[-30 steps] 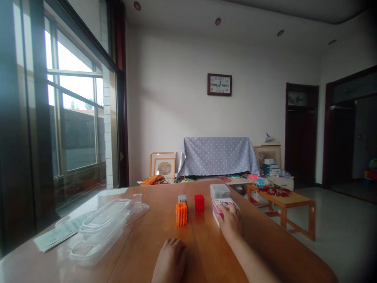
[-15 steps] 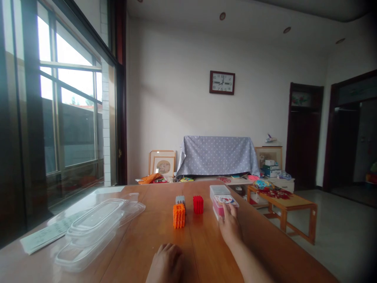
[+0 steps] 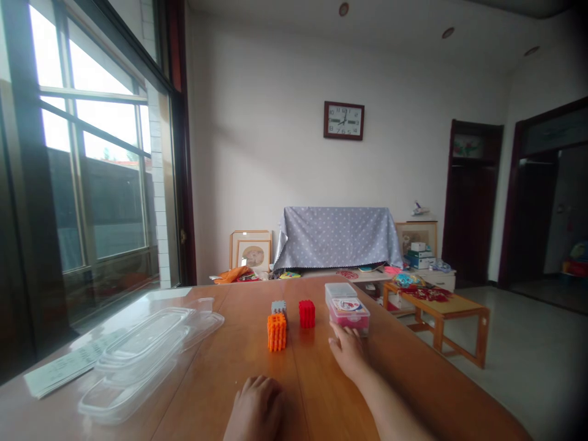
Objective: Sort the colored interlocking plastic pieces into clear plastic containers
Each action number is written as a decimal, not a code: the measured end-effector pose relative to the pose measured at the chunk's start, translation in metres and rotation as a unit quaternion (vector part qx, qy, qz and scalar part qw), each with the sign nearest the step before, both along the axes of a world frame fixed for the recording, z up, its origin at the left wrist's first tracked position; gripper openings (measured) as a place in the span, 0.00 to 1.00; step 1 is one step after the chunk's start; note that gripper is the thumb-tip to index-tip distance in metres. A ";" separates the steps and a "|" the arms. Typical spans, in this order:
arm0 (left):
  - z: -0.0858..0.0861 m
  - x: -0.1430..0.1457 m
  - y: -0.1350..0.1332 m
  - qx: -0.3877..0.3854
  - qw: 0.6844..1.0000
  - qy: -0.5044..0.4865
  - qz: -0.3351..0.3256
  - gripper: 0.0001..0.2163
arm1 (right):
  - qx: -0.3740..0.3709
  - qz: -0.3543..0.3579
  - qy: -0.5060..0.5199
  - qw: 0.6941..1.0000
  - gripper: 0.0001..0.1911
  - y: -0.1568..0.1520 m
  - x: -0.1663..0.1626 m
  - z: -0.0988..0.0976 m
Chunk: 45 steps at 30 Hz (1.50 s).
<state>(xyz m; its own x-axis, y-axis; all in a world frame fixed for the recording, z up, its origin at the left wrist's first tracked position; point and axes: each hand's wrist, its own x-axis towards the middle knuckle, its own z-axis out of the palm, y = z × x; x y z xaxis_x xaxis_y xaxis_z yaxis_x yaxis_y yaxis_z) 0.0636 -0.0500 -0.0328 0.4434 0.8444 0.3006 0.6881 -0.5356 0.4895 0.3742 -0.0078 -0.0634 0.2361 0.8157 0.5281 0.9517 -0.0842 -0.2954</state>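
Note:
My right hand (image 3: 348, 349) is at the near side of a pink plastic box (image 3: 351, 320), fingers stretched forward and apart. The fingertips are at or very near its front; I cannot tell whether they touch. The box has a clear lid with a printed label. Behind it is a second clear box (image 3: 340, 290). My left hand (image 3: 257, 401) rests low on the table, fingers curled, with nothing visible in it. Beyond it stand an orange block stack (image 3: 277, 332), a grey one (image 3: 278, 307) partly hidden behind it, and a red one (image 3: 307, 313).
Clear plastic containers or lids (image 3: 138, 349) overlap on the left of the wooden table (image 3: 206, 380), beside printed paper (image 3: 64, 367). A low wooden bench (image 3: 459, 306) stands on the floor to the right. A dotted cloth (image 3: 340, 239) covers something by the far wall.
My right hand has drawn back from the top of the pink box to its near side. The left hand stays on the table. The view has shifted slightly.

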 end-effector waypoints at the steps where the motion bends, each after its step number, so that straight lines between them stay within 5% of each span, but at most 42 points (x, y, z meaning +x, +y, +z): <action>1: 0.000 0.000 0.000 -0.001 1.000 -0.001 0.000 0.10 | -0.004 -0.002 0.001 1.000 0.26 0.001 0.000 -0.001; 28: 0.003 -0.001 -0.007 0.002 1.000 -0.028 0.012 0.09 | -0.017 -0.010 0.028 0.999 0.31 0.003 0.015 -0.008; 33: 0.003 -0.001 -0.009 0.006 0.999 -0.033 0.020 0.09 | -0.008 -0.009 0.031 0.999 0.23 0.002 0.014 -0.012; 45: 0.002 -0.001 -0.008 0.008 0.999 -0.027 0.023 0.08 | -0.060 0.115 0.028 0.991 0.10 -0.043 -0.071 0.019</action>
